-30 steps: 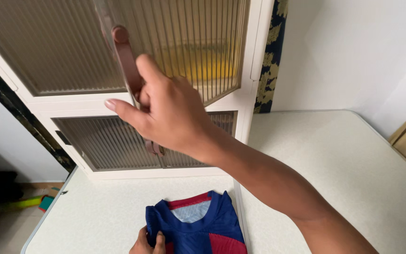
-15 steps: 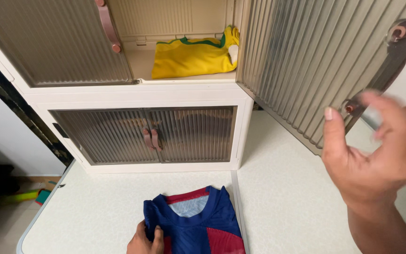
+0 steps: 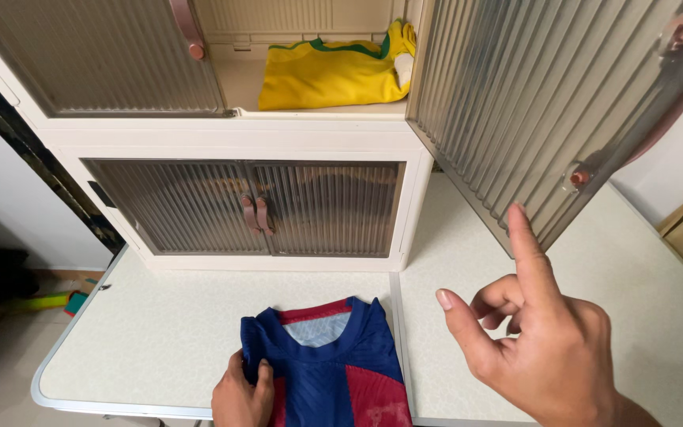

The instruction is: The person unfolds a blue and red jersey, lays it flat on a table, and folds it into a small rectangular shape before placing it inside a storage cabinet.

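A folded blue and red jersey [image 3: 333,364] lies at the near edge of the white table [image 3: 167,340]. My left hand [image 3: 243,395] grips its left side. Empty, with its fingers spread, my right hand [image 3: 539,348] hovers over the table just below the swung-out right door [image 3: 531,103] of the upper cabinet compartment. Inside that compartment a folded yellow jersey with green trim [image 3: 333,75] rests on the shelf.
The white cabinet [image 3: 231,138] with ribbed translucent doors stands at the back of the table. Its lower doors [image 3: 247,209] and upper left door [image 3: 96,55] are closed, with brown handles. Clutter lies on the floor at the left [image 3: 33,300].
My right hand pulled the upper right door fully out, let go of its handle and dropped toward the table. The yellow jersey inside came into view. My left hand stayed on the blue jersey.
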